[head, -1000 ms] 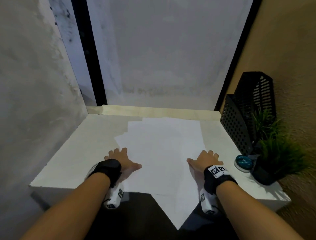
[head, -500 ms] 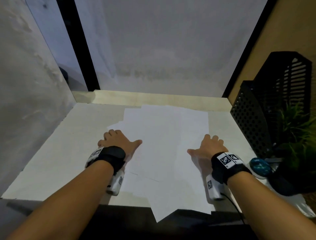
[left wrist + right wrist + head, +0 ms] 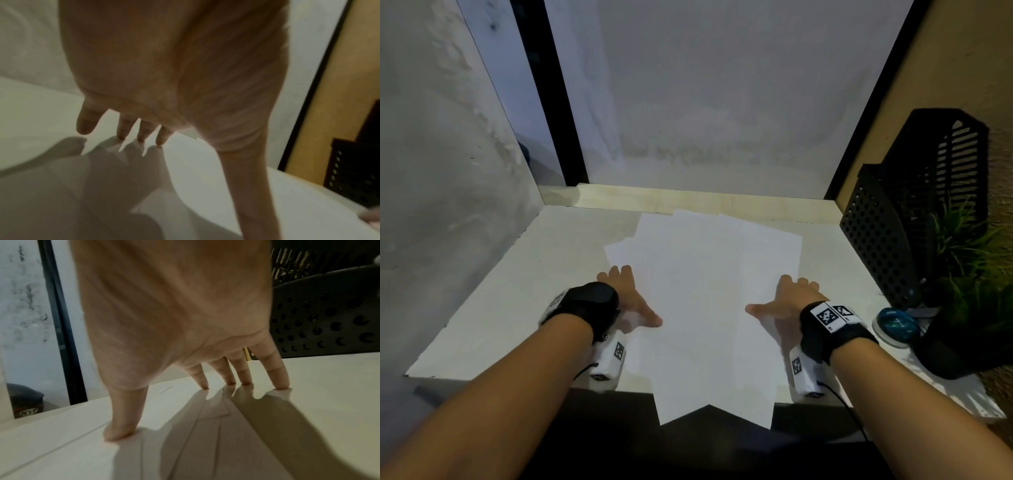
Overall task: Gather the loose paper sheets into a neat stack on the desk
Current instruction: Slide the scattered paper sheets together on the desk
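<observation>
Head view showing left hand (image 3: 625, 298) and right hand (image 3: 789, 299), fingers spread flat, seemingly squeezing paper sheets (image 3: 709, 291) narrower since earlier, nearing a stack.

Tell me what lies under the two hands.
Overlapping paper sheets on the desk; left hand and right hand press them with straight fingers. How many sheets are layered underneath is hidden.

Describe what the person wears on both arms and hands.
Both forearms are bare, with no sleeves or gloves. The left hand has a black wrist strap with a white camera unit under it, bearing square black-and-white markers. The right hand has a black band topped with two such markers, a white unit below and a thin black cable trailing.
</observation>
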Tool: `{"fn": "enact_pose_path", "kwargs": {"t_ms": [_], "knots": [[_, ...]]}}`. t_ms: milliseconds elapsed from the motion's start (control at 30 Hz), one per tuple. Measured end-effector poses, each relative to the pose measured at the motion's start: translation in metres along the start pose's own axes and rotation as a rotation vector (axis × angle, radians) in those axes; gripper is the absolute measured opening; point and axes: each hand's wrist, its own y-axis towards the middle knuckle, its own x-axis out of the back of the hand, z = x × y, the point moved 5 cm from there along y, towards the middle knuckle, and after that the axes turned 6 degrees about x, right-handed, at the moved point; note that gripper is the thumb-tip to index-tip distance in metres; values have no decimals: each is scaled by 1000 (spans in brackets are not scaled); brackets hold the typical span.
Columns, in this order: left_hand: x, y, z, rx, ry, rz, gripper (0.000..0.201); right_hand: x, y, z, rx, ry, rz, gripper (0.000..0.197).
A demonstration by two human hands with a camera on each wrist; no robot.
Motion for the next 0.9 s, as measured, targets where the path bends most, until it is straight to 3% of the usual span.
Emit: {"fn": "enact_pose_path", "kwargs": {"t_ms": [100, 233, 400, 500, 600, 700, 800, 900], "knots": [[-17, -16, 0, -31, 95, 48, 163, -7, -4, 6, -25, -28, -12, 116], [-24, -22, -10, -91, 97, -76, 157, -14, -9, 9, -1, 29, 7, 130], [-18, -20, -14, -81, 59, -149, 132, -23, -27, 33, 360, -36, 86, 142], [-11, -16, -14, -73, 31, -151, 121, -28, -35, 38, 414, -107, 123, 146], [-3, -11, -9, -91, 22, -121, 118, -17, -35, 33, 367, -131, 34, 131], [1, -14, -4, -142, -7, -69, 130, -10, -33, 29, 338, -127, -46, 108], [-4, -21, -3, -180, 89, -53, 143, -15, -30, 29, 339, -96, -60, 95], [-9, -23, -4, -187, 164, -79, 138, -16, -29, 31, 348, -140, -146, 67]]}}
